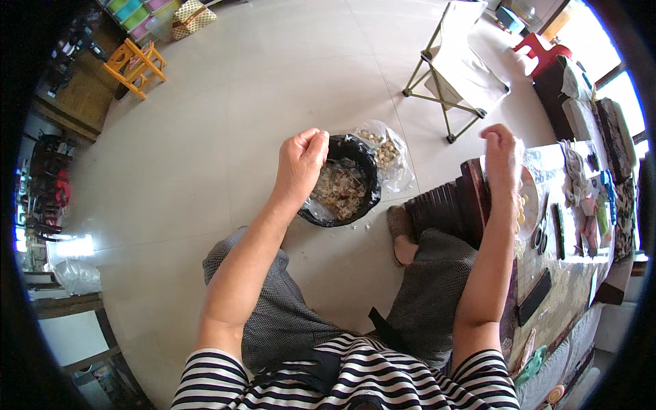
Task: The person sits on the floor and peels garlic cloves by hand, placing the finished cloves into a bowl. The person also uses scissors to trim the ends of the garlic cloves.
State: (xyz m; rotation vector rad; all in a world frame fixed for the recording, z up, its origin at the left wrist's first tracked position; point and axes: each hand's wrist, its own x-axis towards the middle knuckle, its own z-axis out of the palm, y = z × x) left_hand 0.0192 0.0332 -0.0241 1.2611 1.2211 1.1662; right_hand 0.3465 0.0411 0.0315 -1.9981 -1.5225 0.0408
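My left hand (306, 156) is above the left rim of a waste bin lined with a black plastic bag (373, 177). Its fingers are curled in, and whether anything small lies inside them is hidden. Papery peelings (338, 189), apparently garlic skins, fill the bin. Beside it on the floor, a clear plastic bag (398, 174) lies open around several unpeeled garlic cloves (385, 154). Over the table's near edge, my right hand (501, 154) is raised and blurred, its fingers bent. Partly behind that forearm is a plate (528, 187) with pale peeled cloves (520, 212).
Scissors (540, 236), a black phone (534, 297) and cloths (576, 179) lie on the table (553, 318) at my right. A folding chair (456, 72) stands ahead on the tiled floor (287, 82). A small wooden chair (136, 66) is at far left.
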